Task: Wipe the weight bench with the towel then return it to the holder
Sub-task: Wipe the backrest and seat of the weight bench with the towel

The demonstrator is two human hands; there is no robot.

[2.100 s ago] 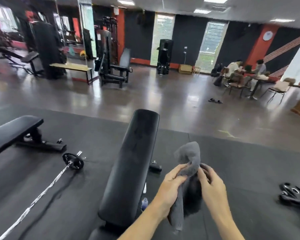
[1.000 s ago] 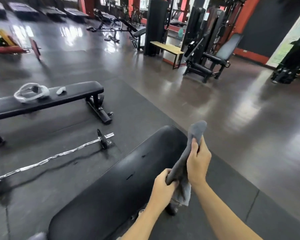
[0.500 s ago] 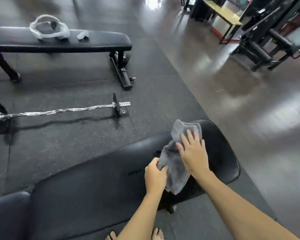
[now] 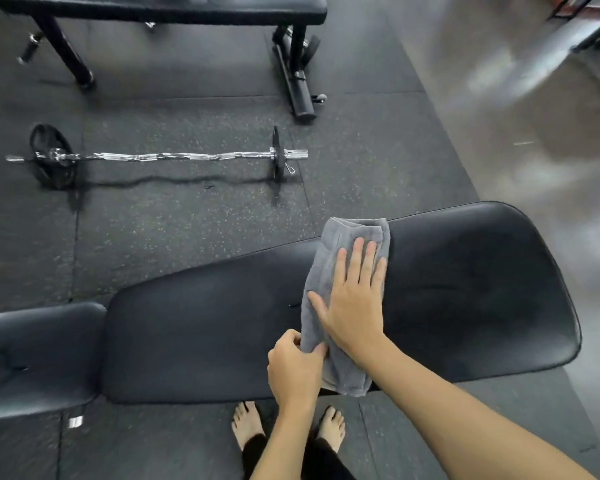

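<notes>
Towel [image 4: 347, 258], one grey folded strip, lies across the black weight bench [image 4: 465, 289]. Right hand [image 4: 352, 299] presses flat on it, fingers spread; left hand [image 4: 295, 370] pinches its near edge. Beyond the hands, one barbell [image 4: 160, 156] on the floor, two bare feet [image 4: 246, 424] below.

Towel [image 4: 347, 296] now spread flat across bench [image 4: 465, 289]; right hand [image 4: 352, 303] flattened on it.

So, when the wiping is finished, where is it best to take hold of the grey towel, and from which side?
Probably the near end of the towel, from the person's side of the bench. That end overhangs the pad's near edge, so fingers can close around it; the left hand already pinches it there. The rest lies flat under the right hand.
</notes>
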